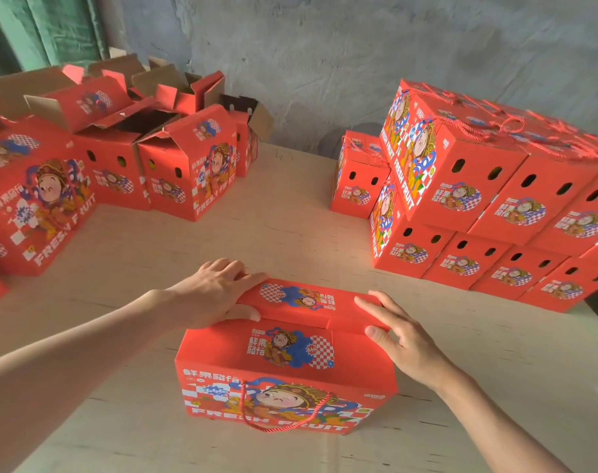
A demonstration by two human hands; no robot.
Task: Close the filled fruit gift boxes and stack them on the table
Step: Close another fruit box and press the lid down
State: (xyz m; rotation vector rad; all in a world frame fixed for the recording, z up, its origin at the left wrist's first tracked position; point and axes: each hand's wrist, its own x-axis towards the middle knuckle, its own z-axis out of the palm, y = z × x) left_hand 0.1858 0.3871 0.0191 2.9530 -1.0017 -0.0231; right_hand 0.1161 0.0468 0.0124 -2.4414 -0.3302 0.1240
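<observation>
Bare left hand [215, 295], right hand [405, 339], forearms [86, 339].

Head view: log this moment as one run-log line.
left hand: presses far top flap | right hand: on flap's right end | gift box: flaps folded down | closed stack: right | open boxes: left

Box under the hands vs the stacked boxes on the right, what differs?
1. The box under the hands stands alone on the table; the stacked boxes sit in two layers.
2. Its rope handle hangs down the front face; theirs lie on top.
3. Its top flaps are pressed by the left hand and right hand; theirs are shut, untouched.
Shared: the same red printed design.
</observation>
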